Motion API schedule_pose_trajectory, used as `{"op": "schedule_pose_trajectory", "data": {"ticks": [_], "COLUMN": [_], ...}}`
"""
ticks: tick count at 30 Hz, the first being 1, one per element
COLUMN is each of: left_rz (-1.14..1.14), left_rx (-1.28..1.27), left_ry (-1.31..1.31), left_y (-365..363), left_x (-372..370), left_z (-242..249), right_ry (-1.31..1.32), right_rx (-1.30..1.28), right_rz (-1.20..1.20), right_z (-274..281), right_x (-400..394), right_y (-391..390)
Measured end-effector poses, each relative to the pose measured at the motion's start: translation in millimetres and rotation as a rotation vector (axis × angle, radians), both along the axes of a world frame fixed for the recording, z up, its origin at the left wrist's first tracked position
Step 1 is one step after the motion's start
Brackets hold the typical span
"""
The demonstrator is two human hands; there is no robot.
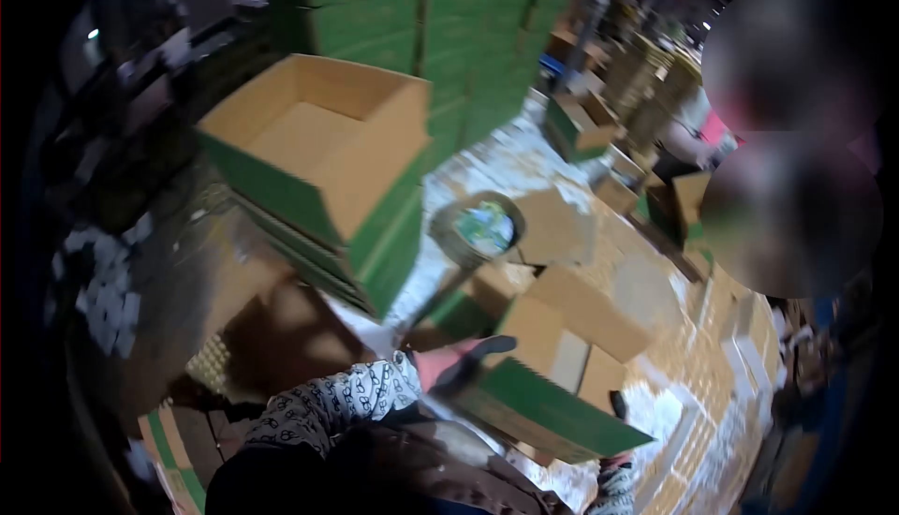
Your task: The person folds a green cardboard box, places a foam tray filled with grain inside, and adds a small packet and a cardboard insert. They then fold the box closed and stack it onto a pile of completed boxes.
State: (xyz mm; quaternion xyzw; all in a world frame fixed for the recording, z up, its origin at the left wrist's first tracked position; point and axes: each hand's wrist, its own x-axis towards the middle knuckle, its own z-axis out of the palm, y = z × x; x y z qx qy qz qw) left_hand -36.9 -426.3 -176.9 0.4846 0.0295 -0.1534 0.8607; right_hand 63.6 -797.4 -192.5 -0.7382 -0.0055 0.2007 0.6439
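Between my hands is a green-and-brown cardboard box (552, 407), tilted, its flaps standing up and a pale patch showing inside. My left hand (461, 363), in a pink glove with dark fingers, grips its left end with the thumb along the top edge. At the right end, my right hand (618, 410) holds the box, mostly hidden behind it, with dark fingertips at the edge. Just beyond my left hand lies another open green box (464, 309), partly covered by the held one.
To the left, a large open carton (375, 164) tops a pile of flattened green cardboard. Green boxes (365, 9) are stacked high behind it. A round basket (478, 228) with blue-green contents sits on the littered table (646, 290). Another person (688, 140) is at the far right.
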Motion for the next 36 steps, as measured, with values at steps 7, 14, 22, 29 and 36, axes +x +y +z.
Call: {"op": "schedule_pose_trajectory", "data": {"ticks": [7,14,22,29,36], "left_rz": [0.896,1.57,1.481,1.4,1.543], "left_rx": [1.169,0.322,0.436,0.76,0.538], "left_ry": [-0.79,-0.232,-0.707,-0.379,-0.456], "left_y": [114,286,305,319,354], "left_x": [-100,-140,-120,-130,-126], "left_z": [211,151,90,95,12], "right_ry": [-0.431,-0.812,-1.065,-1.612,-0.664], "right_rx": [0.385,0.34,-0.713,-0.453,-0.008], "right_rz": [0.046,0.254,0.838,0.789,0.792], "right_z": [128,167,243,186,167], "right_x": [1,14,23,49,35], "right_y": [151,298,450,421,423]}}
